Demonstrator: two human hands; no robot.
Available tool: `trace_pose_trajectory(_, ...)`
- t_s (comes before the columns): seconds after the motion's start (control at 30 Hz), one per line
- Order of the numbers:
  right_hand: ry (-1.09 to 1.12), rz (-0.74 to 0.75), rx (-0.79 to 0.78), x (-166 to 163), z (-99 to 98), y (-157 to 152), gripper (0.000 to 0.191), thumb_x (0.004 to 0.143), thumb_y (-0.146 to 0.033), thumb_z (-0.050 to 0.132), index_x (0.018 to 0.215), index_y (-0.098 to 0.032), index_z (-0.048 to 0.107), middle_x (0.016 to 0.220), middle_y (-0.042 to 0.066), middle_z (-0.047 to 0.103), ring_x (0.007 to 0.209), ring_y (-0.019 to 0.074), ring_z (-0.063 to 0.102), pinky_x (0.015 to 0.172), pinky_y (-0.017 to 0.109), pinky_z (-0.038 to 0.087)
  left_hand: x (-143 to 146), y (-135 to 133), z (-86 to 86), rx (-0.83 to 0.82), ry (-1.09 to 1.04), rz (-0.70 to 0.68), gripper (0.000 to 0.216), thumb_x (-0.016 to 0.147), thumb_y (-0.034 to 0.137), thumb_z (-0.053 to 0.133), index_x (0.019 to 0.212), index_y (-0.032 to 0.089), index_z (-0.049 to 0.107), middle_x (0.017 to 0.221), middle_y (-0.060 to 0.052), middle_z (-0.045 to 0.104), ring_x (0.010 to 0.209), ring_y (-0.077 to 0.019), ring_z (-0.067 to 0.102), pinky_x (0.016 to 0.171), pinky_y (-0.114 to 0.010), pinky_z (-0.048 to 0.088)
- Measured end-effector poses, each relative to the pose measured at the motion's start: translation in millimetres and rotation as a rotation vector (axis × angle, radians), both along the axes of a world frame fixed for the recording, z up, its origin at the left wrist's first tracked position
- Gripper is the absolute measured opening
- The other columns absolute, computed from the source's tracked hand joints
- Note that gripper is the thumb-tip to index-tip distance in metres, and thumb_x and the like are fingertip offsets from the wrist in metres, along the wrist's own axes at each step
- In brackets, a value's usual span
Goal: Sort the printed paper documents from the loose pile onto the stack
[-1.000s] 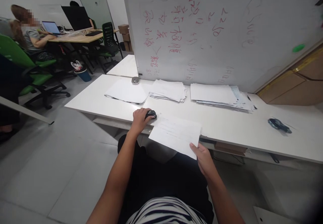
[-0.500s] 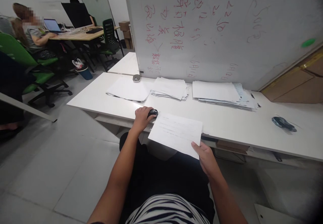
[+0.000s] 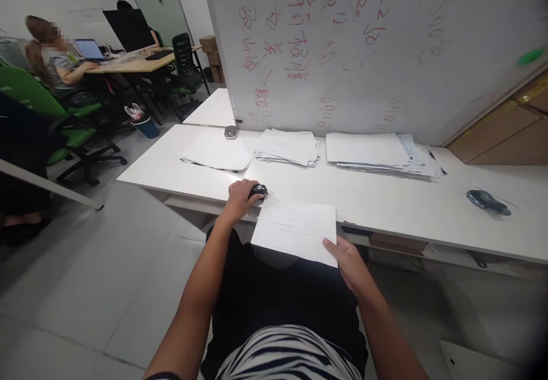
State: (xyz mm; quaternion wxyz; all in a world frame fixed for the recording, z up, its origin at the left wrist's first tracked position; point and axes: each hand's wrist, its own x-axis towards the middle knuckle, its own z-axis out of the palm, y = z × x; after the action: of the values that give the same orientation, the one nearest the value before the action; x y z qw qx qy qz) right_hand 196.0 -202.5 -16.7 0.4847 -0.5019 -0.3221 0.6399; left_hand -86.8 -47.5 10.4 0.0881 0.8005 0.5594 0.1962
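Note:
My left hand [image 3: 240,197] is closed round a small, glossy black object [image 3: 258,190] with a rounded end, at the front edge of the white desk [image 3: 385,197]. It looks like a stapler, but my fingers cover much of it. Just below it lies the upper left corner of a white sheet of paper [image 3: 297,229] with faint printed lines. My right hand [image 3: 349,260] pinches the sheet at its lower right, thumb on top, fingers hidden beneath. The paper reaches out past the desk edge over my lap.
Three paper piles, left [image 3: 218,149], middle [image 3: 286,146] and right [image 3: 368,150], lie along a whiteboard [image 3: 274,49]. A small grey device [image 3: 230,132] sits at the back. At right are a dark blue-black object [image 3: 488,202] and cardboard boxes [image 3: 496,132]. A person [image 3: 64,66] sits far left.
The sheet has turned slightly, its right side shifting left along with my right hand. My left hand stays on the black object. The whole view has shifted a little.

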Motion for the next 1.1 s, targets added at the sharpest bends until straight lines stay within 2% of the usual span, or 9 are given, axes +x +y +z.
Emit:
trace_pose_trajectory(0.23, -0.01, 0.018, 0.043, -1, 10.5, 4, 0.051, 0.076, -0.049, 0.069, 0.118, -0.021, 0.063, 0.119, 0.008, 0.066, 0.112, 0.0294, 0.06, 0.098, 0.046, 0.046, 0, 3, -2.1, 0.012, 0.032, 0.003, 0.03, 0.085, 0.041, 0.055, 0.111, 0.026, 0.056, 0.104, -0.005, 0.059, 0.101, -0.0248, 0.05, 0.094, -0.04, 0.031)
trace_pose_trajectory(0.53, 0.007, 0.042, 0.057, 2, 9.1, 18, 0.049, 0.075, -0.051, 0.07, 0.116, -0.024, 0.066, 0.116, 0.008, 0.068, 0.105, 0.0287, 0.064, 0.097, 0.046, 0.045, -1, 4, -2.9, 0.02, 0.081, -0.035, 0.031, 0.086, 0.043, 0.053, 0.111, 0.026, 0.056, 0.102, -0.005, 0.06, 0.101, -0.0244, 0.05, 0.094, -0.041, 0.032)
trace_pose_trajectory(1.1, 0.04, 0.022, 0.042, 4, 6.3, 15, 0.044, 0.078, -0.046, 0.069, 0.115, -0.022, 0.066, 0.115, 0.007, 0.069, 0.104, 0.0271, 0.065, 0.098, 0.046, 0.044, -4, 6, -4.5, -0.013, 0.034, -0.037, 0.03, 0.084, 0.042, 0.057, 0.11, 0.028, 0.057, 0.105, -0.004, 0.06, 0.102, -0.0246, 0.05, 0.096, -0.042, 0.031)
